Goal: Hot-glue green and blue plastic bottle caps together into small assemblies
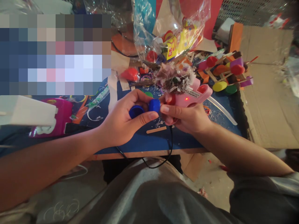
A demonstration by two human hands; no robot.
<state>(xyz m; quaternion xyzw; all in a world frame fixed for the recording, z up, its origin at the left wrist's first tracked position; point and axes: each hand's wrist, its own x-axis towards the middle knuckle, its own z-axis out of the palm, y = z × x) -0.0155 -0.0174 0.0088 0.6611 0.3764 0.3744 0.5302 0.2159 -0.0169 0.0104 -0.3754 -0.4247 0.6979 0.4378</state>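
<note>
My left hand [120,119] pinches a small blue cap [154,106] between thumb and fingers. A second, rounder blue cap [136,111] sits within the curl of the same hand. My right hand [195,117] is wrapped round a pink glue gun [184,100] with a lit red light, its nozzle hidden. The right thumb and fingertips meet the near side of the small blue cap. From the gun's underside a black cord [172,140] hangs over the table edge. Just beyond the gun is a bundle of shredded paper and fluff [176,76].
A wooden craft stick [156,130] lies on the blue tabletop [140,140]. Colourful caps on stick frames [230,73] stand at the right, beside cardboard [268,93]. A clear plastic bag [149,34] is behind. At left are a magenta box [64,112] and a white block-like object [28,110].
</note>
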